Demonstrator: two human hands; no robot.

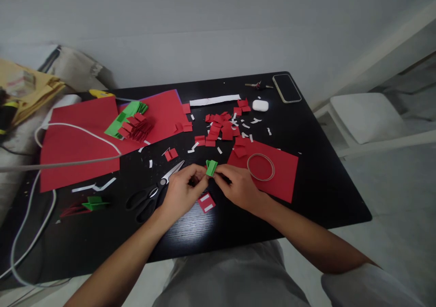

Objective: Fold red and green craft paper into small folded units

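Note:
Between my two hands is a small folded piece of green paper (211,167). My left hand (185,186) pinches its left side, and my right hand (235,184) grips its right edge with thumb and fingers. Just below them lies a red paper piece (206,202) with two white strips on it. Black-handled scissors (151,193) rest partly open beside my left wrist, blades pointing towards the fingers. Near my right hand, a ring of thin cord or band (260,167) lies on a red sheet (284,161).
Many folded red pieces (221,127) and white scraps are scattered beyond my hands. Red sheets (80,139) carry a green and red folded stack (131,121). A white cable (68,165) crosses the left. A phone (286,88), white case (260,105) and keys (259,85) sit far right.

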